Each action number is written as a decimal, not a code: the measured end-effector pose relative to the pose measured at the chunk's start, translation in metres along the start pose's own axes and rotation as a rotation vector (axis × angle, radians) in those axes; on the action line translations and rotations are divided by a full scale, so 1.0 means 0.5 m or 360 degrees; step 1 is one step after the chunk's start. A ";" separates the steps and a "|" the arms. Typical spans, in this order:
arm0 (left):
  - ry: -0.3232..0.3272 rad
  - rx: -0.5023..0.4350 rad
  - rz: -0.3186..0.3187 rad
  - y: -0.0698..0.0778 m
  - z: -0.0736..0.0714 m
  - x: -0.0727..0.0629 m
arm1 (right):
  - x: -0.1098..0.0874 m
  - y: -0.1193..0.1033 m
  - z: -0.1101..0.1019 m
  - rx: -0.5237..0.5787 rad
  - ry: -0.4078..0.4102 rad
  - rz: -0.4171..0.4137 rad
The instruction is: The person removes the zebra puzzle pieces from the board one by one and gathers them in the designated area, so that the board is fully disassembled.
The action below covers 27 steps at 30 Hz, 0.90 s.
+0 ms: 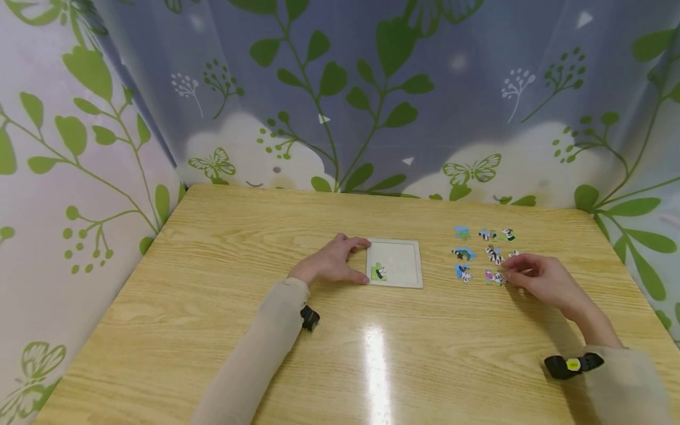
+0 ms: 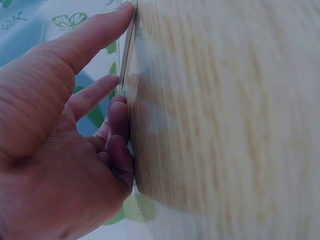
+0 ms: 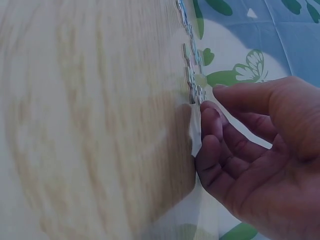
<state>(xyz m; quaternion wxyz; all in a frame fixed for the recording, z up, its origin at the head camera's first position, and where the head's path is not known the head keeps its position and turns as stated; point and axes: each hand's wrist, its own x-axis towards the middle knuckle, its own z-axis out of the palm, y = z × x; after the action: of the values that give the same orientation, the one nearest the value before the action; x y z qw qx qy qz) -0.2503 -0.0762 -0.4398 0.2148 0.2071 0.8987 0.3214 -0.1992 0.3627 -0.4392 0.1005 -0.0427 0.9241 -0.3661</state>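
A square, pale puzzle tray (image 1: 394, 284) lies flat on the table, with one green, black and white piece (image 1: 379, 272) inside its lower left corner. At the tray's left edge, my left hand (image 1: 332, 260) touches the two corners with an extended thumb and index finger; its other fingers curl in, seen in the left wrist view. Over the right side of the loose puzzle pieces (image 1: 494, 255), my right hand (image 1: 547, 280) hovers low with fingers bent. Its thumb and index tips stand apart in the right wrist view, close to a pink and white piece (image 1: 489, 276). Nothing shows between them.
The loose pieces lie in rough rows right of the tray; the hand partly hides those at the right. Wood-grain table (image 1: 239, 224) surrounds everything. A leaf-patterned curtain (image 1: 340, 106) stands along the back and both sides.
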 end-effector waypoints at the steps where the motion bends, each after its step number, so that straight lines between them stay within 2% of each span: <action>1: -0.0001 -0.0001 -0.0001 0.000 0.000 0.000 | 0.001 0.000 0.000 -0.0001 0.0004 0.0009; 6: 0.0001 0.0008 -0.0004 -0.002 0.000 0.003 | 0.002 -0.016 0.005 -0.0039 0.0054 -0.0018; 10: 0.0000 0.0015 -0.0004 -0.003 0.000 0.003 | 0.006 -0.043 0.016 -0.0072 0.0071 -0.0092; 20: -0.0004 0.0008 -0.0004 -0.001 -0.001 0.001 | 0.035 -0.109 0.066 -0.0085 0.0009 -0.0312; 27: -0.0017 -0.0007 -0.0017 0.000 -0.003 0.001 | 0.062 -0.167 0.113 -0.0090 -0.0079 -0.0415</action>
<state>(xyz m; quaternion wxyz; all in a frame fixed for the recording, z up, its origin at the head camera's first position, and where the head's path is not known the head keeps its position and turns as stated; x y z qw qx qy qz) -0.2517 -0.0766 -0.4390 0.2218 0.2035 0.8979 0.3212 -0.2170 0.2593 -0.4268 0.0735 -0.1744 0.9180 -0.3486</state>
